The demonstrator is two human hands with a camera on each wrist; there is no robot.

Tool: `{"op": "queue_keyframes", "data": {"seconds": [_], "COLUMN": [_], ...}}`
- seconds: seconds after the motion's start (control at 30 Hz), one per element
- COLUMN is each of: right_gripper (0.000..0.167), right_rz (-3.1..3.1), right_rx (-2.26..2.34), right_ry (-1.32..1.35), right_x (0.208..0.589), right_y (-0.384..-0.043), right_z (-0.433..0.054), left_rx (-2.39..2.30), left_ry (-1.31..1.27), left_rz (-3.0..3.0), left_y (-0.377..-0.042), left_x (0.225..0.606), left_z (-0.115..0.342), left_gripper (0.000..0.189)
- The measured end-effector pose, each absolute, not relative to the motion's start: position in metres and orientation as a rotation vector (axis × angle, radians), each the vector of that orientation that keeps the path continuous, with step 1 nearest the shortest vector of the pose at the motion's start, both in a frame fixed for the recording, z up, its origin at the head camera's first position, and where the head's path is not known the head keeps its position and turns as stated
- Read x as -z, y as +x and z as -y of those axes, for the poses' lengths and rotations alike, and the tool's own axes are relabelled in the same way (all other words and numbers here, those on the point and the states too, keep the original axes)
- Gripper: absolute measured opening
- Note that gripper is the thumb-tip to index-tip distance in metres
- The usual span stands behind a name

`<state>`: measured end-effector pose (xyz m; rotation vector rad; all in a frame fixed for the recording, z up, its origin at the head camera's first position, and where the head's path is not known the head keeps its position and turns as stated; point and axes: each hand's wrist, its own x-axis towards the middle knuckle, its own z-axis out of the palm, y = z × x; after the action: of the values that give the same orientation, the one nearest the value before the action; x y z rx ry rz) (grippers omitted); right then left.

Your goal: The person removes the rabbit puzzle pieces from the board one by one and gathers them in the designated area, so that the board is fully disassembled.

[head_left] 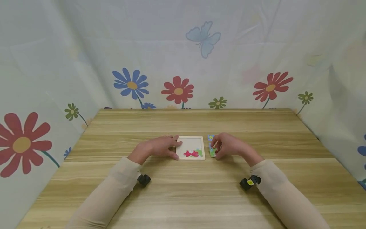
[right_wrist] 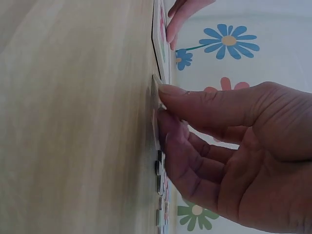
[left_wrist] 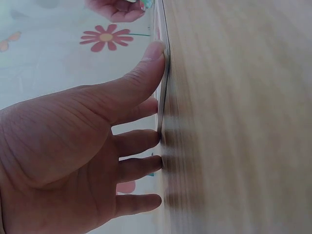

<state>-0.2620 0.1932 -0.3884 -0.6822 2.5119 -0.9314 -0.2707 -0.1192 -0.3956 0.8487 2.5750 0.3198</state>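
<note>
A pale wooden puzzle tray (head_left: pixel 204 148) lies flat on the table. Joined pink and green puzzle pieces (head_left: pixel 195 154) fill its lower right part. My left hand (head_left: pixel 162 146) rests at the tray's left side, thumb on the near corner and fingers spread along the edge; the left wrist view shows these fingers (left_wrist: pixel 139 141) nearly straight. Just right of the tray, my right hand (head_left: pixel 230 145) pinches a puzzle piece (right_wrist: pixel 155 92) between thumb and index finger, low over the table. The hand partly hides loose blue and green puzzle pieces (head_left: pixel 211 137) under it.
The wood-grain table (head_left: pixel 183 190) extends on all sides of the tray. Behind it and along both sides hangs a white flowered curtain (head_left: pixel 160 47). Several loose pieces (right_wrist: pixel 160 185) lie in a row beyond my right fingertips in the right wrist view.
</note>
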Motion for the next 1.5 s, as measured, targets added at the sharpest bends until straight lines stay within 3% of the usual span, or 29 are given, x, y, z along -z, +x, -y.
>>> {"op": "queue_keyframes", "data": {"seconds": [1.17, 1.5], "right_gripper": [0.033, 0.031], "right_rz": [-2.63, -2.656], "right_rx": [0.768, 0.758], "right_ry": [-0.688, -0.684], "right_x": [0.383, 0.378], "right_y": [-0.257, -0.26], "right_z": [-0.19, -0.153], "left_rx": [-0.313, -0.336], "left_ry": [0.844, 0.845], "left_rz": [-2.58, -2.58], "left_y": [-0.271, -0.271], "left_x": [0.396, 0.395], "left_z": [0.12, 0.12], "left_gripper": [0.078, 0.074]}}
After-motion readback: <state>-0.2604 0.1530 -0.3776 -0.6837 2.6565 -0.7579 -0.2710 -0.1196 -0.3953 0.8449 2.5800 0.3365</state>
